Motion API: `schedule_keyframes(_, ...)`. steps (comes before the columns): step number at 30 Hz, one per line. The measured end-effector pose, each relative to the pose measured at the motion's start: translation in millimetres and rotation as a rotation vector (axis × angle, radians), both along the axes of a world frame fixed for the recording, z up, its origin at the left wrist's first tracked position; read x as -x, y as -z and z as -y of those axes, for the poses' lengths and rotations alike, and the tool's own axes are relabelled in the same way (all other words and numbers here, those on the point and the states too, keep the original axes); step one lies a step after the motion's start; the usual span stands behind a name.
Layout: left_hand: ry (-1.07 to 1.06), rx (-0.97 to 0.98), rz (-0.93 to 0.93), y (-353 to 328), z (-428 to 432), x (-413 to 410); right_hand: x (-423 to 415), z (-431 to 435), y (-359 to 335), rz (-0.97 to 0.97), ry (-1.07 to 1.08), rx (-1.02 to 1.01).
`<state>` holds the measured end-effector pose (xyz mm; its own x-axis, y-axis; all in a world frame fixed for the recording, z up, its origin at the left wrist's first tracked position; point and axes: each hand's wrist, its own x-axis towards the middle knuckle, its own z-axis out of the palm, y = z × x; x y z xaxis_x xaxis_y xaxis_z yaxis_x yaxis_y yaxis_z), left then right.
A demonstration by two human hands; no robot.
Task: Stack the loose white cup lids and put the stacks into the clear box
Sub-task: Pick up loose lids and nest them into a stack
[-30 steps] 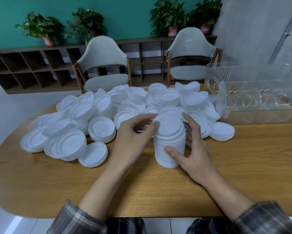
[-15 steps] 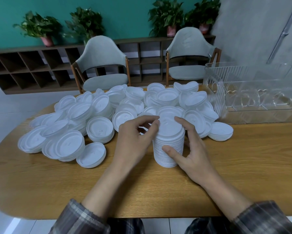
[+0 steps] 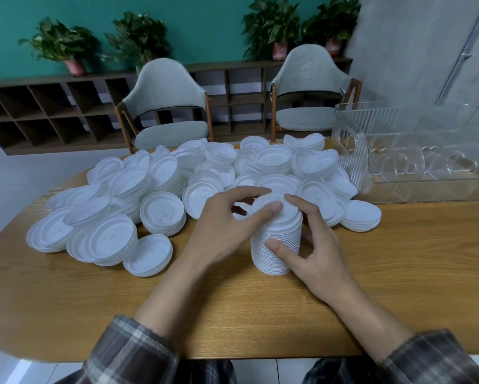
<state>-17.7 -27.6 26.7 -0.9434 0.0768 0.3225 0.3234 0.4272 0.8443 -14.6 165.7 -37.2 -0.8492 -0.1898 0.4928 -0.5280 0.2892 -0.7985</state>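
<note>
- Upright on the counter [image 3: 399, 261], at the near edge of the heap of loose lids [image 3: 160, 187]: one tall stack [image 3: 281, 236], not yet in the clear box [image 3: 351, 153] standing well off to the right, with no lids visible inside.
- Arched over its top, the left hand [image 3: 227, 225]: thumb flat on the uppermost lid, fingers curled past the far rim, so pinching the upper part of the stack.
- Clasped round its side, the right hand [image 3: 318, 259]: thumb low on the near wall, forefinger on the top rim, other fingers hidden behind.
- Likely trouble: tall and narrow, so apt to lean or shear apart midway if lifted by the top alone; safer with one grip low and one high.
- Loose lids touching the far side, apt to be dragged along or scattered on the lift-out.
- Ribbed box wall well above the counter surface; on a low carry, a clipped rim and a spilled stack.
- Against a second ago: left thumb shifted from the left edge of the top onto its middle; right forefinger drawn in from the far-right rim toward the centre; stack and heap in the same places.
</note>
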Motion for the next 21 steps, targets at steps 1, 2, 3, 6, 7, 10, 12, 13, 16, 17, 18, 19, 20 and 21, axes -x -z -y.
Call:
schedule_keyframes(1,0.014,0.008,-0.001,3,1,-1,0,0,0,-0.005,-0.001,0.0)
schedule_keyframes(2,0.026,0.005,0.003,6,2,-2,0,1,0,-0.009,-0.004,-0.001)
schedule_keyframes(3,0.043,-0.006,0.008,7,3,-2,0,1,0,-0.011,-0.006,-0.004)
schedule_keyframes(6,0.107,-0.014,0.021,9,3,1,-1,1,-2,-0.015,0.003,-0.02)
schedule_keyframes(7,0.131,-0.014,0.029,10,4,3,-1,0,-2,-0.017,0.008,-0.023)
schedule_keyframes(10,0.165,-0.029,0.015,16,9,5,-1,-1,-2,-0.04,0.033,-0.03)
schedule_keyframes(12,0.06,-0.082,-0.047,28,13,3,0,-2,-2,-0.048,0.067,-0.03)
schedule_keyframes(13,-0.041,-0.076,-0.093,36,17,4,0,-3,-2,-0.046,0.081,-0.029)
schedule_keyframes(16,-0.246,0.156,-0.204,57,27,10,0,-4,-2,-0.028,0.098,-0.033)
schedule_keyframes(17,-0.236,0.251,-0.225,62,29,12,0,-4,-2,-0.024,0.098,-0.034)
schedule_keyframes(18,-0.211,0.329,-0.236,65,30,14,0,-4,-2,-0.021,0.098,-0.033)
schedule_keyframes(19,-0.195,0.392,-0.242,67,29,15,-1,-4,-2,-0.02,0.097,-0.031)
schedule_keyframes(20,-0.189,0.442,-0.246,68,29,16,-1,-3,-3,-0.02,0.098,-0.03)
schedule_keyframes(21,-0.193,0.482,-0.252,69,27,18,-1,-3,-3,-0.019,0.1,-0.031)
